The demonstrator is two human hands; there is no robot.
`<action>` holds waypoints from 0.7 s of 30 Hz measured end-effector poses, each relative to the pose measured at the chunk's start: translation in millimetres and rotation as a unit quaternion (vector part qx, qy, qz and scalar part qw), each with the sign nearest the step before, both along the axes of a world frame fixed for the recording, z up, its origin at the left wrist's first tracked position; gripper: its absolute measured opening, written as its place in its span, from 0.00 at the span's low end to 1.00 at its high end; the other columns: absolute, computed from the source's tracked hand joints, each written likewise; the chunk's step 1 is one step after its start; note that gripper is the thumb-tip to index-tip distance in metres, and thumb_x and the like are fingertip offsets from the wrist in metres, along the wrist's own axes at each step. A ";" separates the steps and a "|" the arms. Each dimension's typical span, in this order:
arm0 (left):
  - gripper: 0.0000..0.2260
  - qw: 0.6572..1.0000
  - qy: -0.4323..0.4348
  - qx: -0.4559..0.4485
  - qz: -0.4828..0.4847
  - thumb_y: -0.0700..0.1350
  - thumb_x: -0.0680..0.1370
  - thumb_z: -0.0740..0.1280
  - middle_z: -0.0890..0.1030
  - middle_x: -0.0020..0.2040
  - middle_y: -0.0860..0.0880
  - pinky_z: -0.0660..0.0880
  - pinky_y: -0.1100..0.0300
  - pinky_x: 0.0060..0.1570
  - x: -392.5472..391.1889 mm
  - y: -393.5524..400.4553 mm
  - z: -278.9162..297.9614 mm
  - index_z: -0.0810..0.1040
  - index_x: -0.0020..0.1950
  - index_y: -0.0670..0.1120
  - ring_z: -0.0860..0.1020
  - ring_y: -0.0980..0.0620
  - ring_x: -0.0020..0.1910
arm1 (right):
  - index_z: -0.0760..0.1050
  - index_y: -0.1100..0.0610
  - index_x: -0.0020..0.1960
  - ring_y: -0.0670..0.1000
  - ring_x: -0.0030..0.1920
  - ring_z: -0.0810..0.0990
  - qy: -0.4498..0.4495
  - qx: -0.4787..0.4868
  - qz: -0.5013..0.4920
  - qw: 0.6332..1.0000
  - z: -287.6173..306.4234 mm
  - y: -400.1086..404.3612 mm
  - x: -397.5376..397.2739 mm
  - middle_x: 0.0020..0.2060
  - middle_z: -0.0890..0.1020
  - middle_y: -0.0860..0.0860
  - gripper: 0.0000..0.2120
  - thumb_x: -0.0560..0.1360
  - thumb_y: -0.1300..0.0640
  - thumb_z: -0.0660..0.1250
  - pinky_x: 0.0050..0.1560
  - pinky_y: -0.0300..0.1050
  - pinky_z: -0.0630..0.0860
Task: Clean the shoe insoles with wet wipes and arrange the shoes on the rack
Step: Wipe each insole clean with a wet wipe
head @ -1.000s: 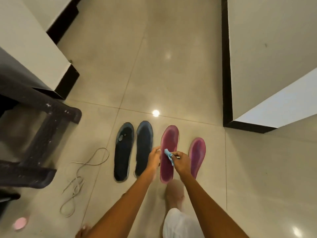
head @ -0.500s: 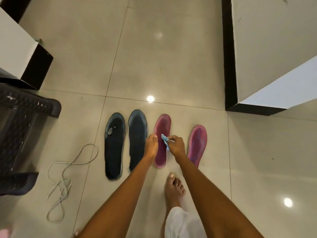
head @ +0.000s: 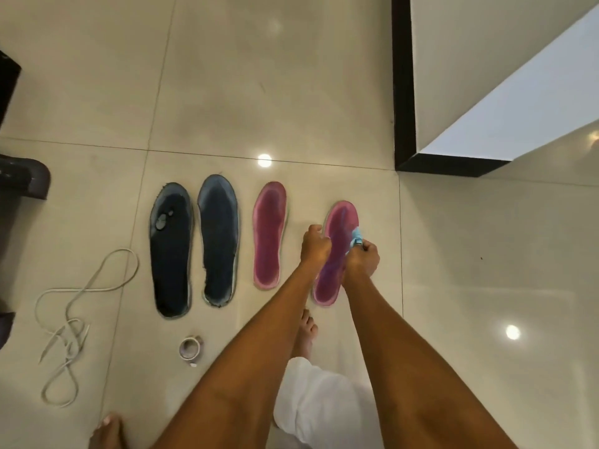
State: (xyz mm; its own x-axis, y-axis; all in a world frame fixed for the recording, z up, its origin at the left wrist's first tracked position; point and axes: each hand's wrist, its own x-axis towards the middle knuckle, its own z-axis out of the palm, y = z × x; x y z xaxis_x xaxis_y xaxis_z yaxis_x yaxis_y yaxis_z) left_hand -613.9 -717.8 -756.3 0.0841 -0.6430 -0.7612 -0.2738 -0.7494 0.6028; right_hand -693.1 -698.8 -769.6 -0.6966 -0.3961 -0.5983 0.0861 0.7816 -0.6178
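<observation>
Several insoles lie side by side on the tiled floor: two dark blue ones (head: pixel 171 251) (head: pixel 218 239) on the left and two pink ones to their right. The left pink insole (head: pixel 268 233) lies untouched. Over the right pink insole (head: pixel 338 228), my right hand (head: pixel 363 259) pinches a small light blue wet wipe (head: pixel 356 238) against its surface. My left hand (head: pixel 313 244), fingers curled, holds that insole's left edge.
A loose grey shoelace (head: pixel 74 319) lies at the left and a small tape roll (head: pixel 190 348) sits near my feet. A dark rack edge (head: pixel 22 179) is at the far left. A black-skirted white wall corner (head: pixel 453 163) stands to the right.
Both hands have shifted from the left pink insole to the right pink one, the wipe still in my right hand. The view has tilted down, bringing the tape roll into sight.
</observation>
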 end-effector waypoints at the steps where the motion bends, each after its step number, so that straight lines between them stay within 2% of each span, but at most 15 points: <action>1: 0.21 1.000 0.000 0.012 0.017 0.34 0.77 0.56 0.71 0.68 0.42 0.70 0.53 0.63 -5.8 -2.3 -7.2 0.66 0.70 0.42 0.72 0.43 0.64 | 0.77 0.60 0.53 0.55 0.41 0.80 -0.010 0.009 0.001 1.000 -7.3 1.1 -4.2 0.48 0.80 0.57 0.09 0.78 0.58 0.61 0.38 0.47 0.76; 3: 0.21 0.999 0.005 0.023 0.043 0.34 0.76 0.58 0.72 0.67 0.42 0.72 0.52 0.62 -12.6 -2.7 -20.0 0.67 0.70 0.43 0.73 0.43 0.63 | 0.78 0.60 0.48 0.51 0.32 0.76 -0.039 0.019 0.004 0.999 -12.8 4.4 -6.6 0.38 0.81 0.56 0.11 0.78 0.53 0.63 0.32 0.43 0.72; 4: 0.20 0.999 0.006 0.025 0.048 0.35 0.76 0.60 0.73 0.66 0.43 0.73 0.51 0.61 -13.9 -1.2 -25.1 0.67 0.69 0.43 0.74 0.43 0.62 | 0.78 0.60 0.47 0.50 0.31 0.75 -0.052 0.019 -0.002 0.998 -12.3 5.8 -7.1 0.36 0.80 0.55 0.12 0.77 0.51 0.64 0.31 0.42 0.71; 6: 0.17 0.999 -0.003 0.024 0.041 0.37 0.75 0.65 0.77 0.60 0.43 0.76 0.52 0.55 -11.6 1.5 -28.3 0.71 0.64 0.42 0.77 0.42 0.57 | 0.78 0.60 0.50 0.51 0.36 0.76 -0.066 0.006 -0.017 0.998 -9.2 6.8 -7.2 0.40 0.81 0.54 0.12 0.77 0.51 0.65 0.32 0.40 0.70; 8: 0.12 0.999 0.003 0.024 0.046 0.39 0.74 0.69 0.80 0.54 0.40 0.76 0.55 0.45 -3.3 3.3 -23.8 0.75 0.56 0.39 0.79 0.41 0.51 | 0.78 0.61 0.53 0.52 0.41 0.77 -0.075 -0.003 -0.012 0.997 -0.3 6.0 -4.7 0.46 0.82 0.55 0.11 0.77 0.55 0.63 0.37 0.42 0.73; 10: 0.06 0.994 0.054 0.025 0.090 0.40 0.74 0.69 0.79 0.47 0.40 0.74 0.62 0.32 6.7 5.4 -7.5 0.75 0.49 0.40 0.79 0.44 0.42 | 0.78 0.61 0.53 0.53 0.41 0.77 -0.094 -0.014 0.009 0.995 16.7 2.9 1.7 0.46 0.82 0.56 0.10 0.77 0.57 0.63 0.40 0.45 0.75; 12: 0.06 0.983 0.103 0.017 0.151 0.39 0.76 0.68 0.79 0.43 0.43 0.71 0.67 0.24 19.3 8.1 21.5 0.74 0.50 0.41 0.77 0.50 0.35 | 0.79 0.61 0.51 0.54 0.41 0.78 -0.121 -0.028 0.046 0.991 44.1 -0.6 12.8 0.46 0.82 0.58 0.08 0.76 0.59 0.63 0.44 0.50 0.77; 14: 0.08 0.965 0.153 0.007 0.214 0.37 0.76 0.66 0.79 0.43 0.44 0.75 0.66 0.29 33.8 13.1 61.7 0.74 0.54 0.41 0.78 0.51 0.35 | 0.79 0.60 0.45 0.56 0.41 0.78 -0.152 -0.039 0.090 0.984 80.1 -1.7 26.6 0.44 0.81 0.59 0.06 0.75 0.61 0.63 0.48 0.54 0.78; 17: 0.13 0.944 0.201 -0.009 0.261 0.40 0.73 0.67 0.81 0.49 0.41 0.79 0.52 0.49 61.7 27.1 132.1 0.75 0.57 0.41 0.80 0.45 0.44 | 0.78 0.57 0.42 0.55 0.40 0.78 -0.183 -0.056 0.152 0.970 148.3 1.1 53.7 0.42 0.80 0.58 0.06 0.74 0.63 0.64 0.45 0.52 0.79; 19: 0.16 0.930 0.231 -0.022 0.285 0.41 0.71 0.65 0.81 0.49 0.39 0.79 0.51 0.48 86.1 42.6 183.8 0.76 0.58 0.40 0.80 0.43 0.44 | 0.77 0.57 0.43 0.53 0.37 0.77 -0.186 -0.074 0.203 0.958 202.8 10.8 78.5 0.40 0.79 0.56 0.05 0.75 0.63 0.63 0.39 0.45 0.77; 21: 0.11 0.917 0.260 -0.041 0.301 0.40 0.73 0.61 0.80 0.41 0.41 0.77 0.56 0.39 111.7 60.2 233.3 0.78 0.50 0.39 0.78 0.45 0.37 | 0.76 0.56 0.43 0.52 0.38 0.76 -0.180 -0.098 0.263 0.943 247.2 23.6 102.8 0.40 0.79 0.54 0.05 0.76 0.62 0.62 0.41 0.45 0.75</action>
State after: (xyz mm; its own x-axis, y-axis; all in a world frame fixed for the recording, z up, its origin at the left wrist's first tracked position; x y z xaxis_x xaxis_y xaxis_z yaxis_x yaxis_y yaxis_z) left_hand -502.3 -657.6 -523.0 0.0810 -0.6562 -0.7502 0.5146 -0.6171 0.5953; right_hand -590.3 -675.2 -522.5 -0.1393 -0.7579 -0.6373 -0.0497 0.6482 -0.7599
